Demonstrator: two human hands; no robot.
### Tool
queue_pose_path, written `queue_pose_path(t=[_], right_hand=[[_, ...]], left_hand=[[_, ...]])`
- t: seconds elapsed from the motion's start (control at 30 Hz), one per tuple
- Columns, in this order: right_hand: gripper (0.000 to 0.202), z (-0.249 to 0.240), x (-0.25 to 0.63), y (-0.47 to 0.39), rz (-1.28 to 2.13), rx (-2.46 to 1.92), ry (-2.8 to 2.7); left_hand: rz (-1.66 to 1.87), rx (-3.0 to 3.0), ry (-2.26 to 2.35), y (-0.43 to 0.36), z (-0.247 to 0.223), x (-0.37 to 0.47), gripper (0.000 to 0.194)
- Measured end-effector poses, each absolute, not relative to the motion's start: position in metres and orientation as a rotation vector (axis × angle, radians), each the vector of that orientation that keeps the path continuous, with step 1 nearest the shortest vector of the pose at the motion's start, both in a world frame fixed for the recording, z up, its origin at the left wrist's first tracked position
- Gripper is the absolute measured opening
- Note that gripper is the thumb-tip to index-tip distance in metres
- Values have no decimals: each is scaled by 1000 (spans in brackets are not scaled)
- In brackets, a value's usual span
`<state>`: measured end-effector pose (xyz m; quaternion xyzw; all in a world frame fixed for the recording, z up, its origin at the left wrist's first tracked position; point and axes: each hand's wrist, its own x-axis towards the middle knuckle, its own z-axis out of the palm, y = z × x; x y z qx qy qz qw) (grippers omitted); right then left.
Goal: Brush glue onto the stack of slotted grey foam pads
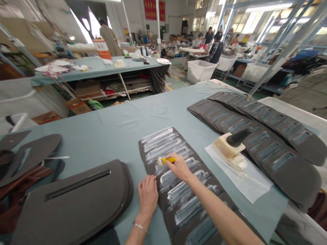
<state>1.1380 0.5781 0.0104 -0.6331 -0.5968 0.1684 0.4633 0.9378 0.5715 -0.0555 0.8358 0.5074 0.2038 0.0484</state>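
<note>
In my right hand [178, 166] is a small brush [168, 160] with a yellow handle, its pale bristles on a dark grey panel [163, 182]. White, glue-like streaks cover the panel around several slots, which run across it. My left hand [148, 194] lies flat at the panel's left edge, fingers stretched out and holding nothing. To the right, a cream container [228, 144] with a black spout rests on a white sheet [245, 183]. Left of my left hand is a stack of dark grey rounded pieces [76, 197], the top one with one long slot.
Overlapping slotted panels with streaks [276, 153] lie along the table's right side. At far left are dark pieces [38, 149] and brown material [28, 183]. Behind this blue-green table [107, 131] stand another table [84, 68] and a white bin [200, 70]. Several people work further back.
</note>
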Motion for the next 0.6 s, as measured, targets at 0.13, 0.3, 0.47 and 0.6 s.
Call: queue_pose_path(t=[0.13, 0.3, 0.47, 0.6], right_hand=[[13, 1, 1120, 591, 509, -1646, -1472], [13, 14, 1123, 598, 218, -1889, -1369], [12, 10, 1097, 592, 428, -1616, -1621], [19, 4, 1181, 584, 361, -1844, -1376]], left_hand=[[624, 2548, 1553, 570, -56, 939, 27], [627, 2525, 1590, 571, -56, 940, 27], [648, 2535, 1569, 573, -57, 938, 25], [662, 2506, 1556, 572, -54, 936, 26]])
